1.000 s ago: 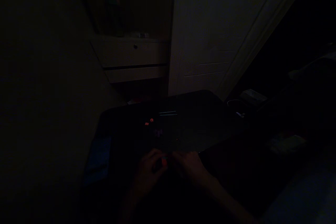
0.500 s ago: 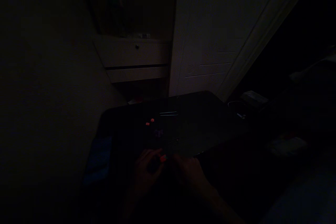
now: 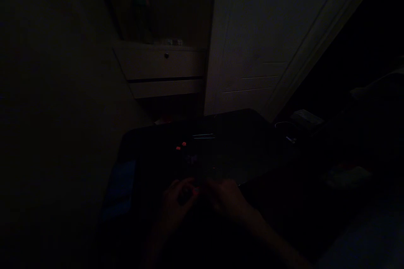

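L hand (image 3: 172, 204) pinches red piece (image 3: 195, 191), prob. to steady it beside R hand (image 3: 229, 198); R grip: can't tell, too dark.

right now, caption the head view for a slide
In near darkness, the left hand holds a small red piece, the right hand close by.

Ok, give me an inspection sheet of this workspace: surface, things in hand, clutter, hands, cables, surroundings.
Surface: dark table, very dimly lit.
Things in hand: small red piece, details too dark.
Clutter: two reddish bits, a dim purplish piece, two thin pale strips, a flat bluish item at left.
Hands: left hand pinches the red piece; right hand beside it, grip too dark to tell.
Cables: thin curved line beyond the table's right side, possibly a cord.
Surroundings: drawers and pale door behind the table.
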A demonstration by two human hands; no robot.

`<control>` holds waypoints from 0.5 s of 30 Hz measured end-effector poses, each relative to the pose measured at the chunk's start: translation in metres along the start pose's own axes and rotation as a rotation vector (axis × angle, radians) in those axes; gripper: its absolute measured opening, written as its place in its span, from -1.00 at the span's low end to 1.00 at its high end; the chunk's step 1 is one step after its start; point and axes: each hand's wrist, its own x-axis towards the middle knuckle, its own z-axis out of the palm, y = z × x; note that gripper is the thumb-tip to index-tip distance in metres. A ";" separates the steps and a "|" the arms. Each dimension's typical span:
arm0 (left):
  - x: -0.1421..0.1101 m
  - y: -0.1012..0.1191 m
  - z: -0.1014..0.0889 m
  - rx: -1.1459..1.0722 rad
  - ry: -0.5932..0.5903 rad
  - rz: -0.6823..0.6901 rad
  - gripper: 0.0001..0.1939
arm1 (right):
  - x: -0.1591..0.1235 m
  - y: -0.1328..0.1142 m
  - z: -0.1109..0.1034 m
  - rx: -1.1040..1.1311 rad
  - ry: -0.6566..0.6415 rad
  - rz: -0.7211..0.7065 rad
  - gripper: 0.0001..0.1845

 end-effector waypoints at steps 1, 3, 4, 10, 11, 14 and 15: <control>0.000 0.000 0.000 -0.003 0.000 -0.003 -0.67 | 0.002 0.000 -0.002 -0.014 -0.016 -0.008 -0.82; 0.000 0.001 0.000 -0.006 -0.001 -0.001 -0.67 | 0.007 0.000 -0.005 -0.036 -0.028 -0.028 -0.80; 0.000 0.001 0.000 -0.006 -0.001 0.003 -0.67 | 0.008 0.001 -0.006 -0.045 -0.033 -0.040 -0.79; -0.001 0.000 0.000 -0.001 0.008 0.024 -0.68 | 0.013 0.000 -0.013 -0.134 -0.071 -0.141 -0.71; -0.001 -0.001 0.000 0.000 0.007 0.031 -0.69 | 0.014 -0.001 -0.015 -0.149 -0.079 -0.168 -0.69; 0.000 -0.003 0.000 0.011 0.012 0.046 -0.69 | 0.018 -0.001 -0.021 -0.188 -0.124 -0.231 -0.65; -0.001 -0.003 0.000 0.015 0.014 0.050 -0.69 | 0.020 -0.001 -0.023 -0.199 -0.143 -0.246 -0.66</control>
